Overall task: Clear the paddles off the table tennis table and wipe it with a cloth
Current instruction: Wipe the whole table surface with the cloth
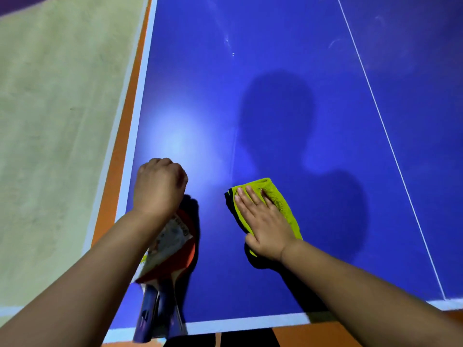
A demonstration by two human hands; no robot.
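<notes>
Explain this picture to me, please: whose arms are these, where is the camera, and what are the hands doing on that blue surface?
There is no machine here: these are a person's two bare arms, filmed by one camera worn on the head, looking forward and down. The blue surface is a table tennis table with white lines. The left hand is curled round the blade end of the paddles, whose handles point back past the near edge. The right hand lies flat, fingers straight, pressing a yellow-green cloth onto the table. The dark shape ahead is the person's shadow.
</notes>
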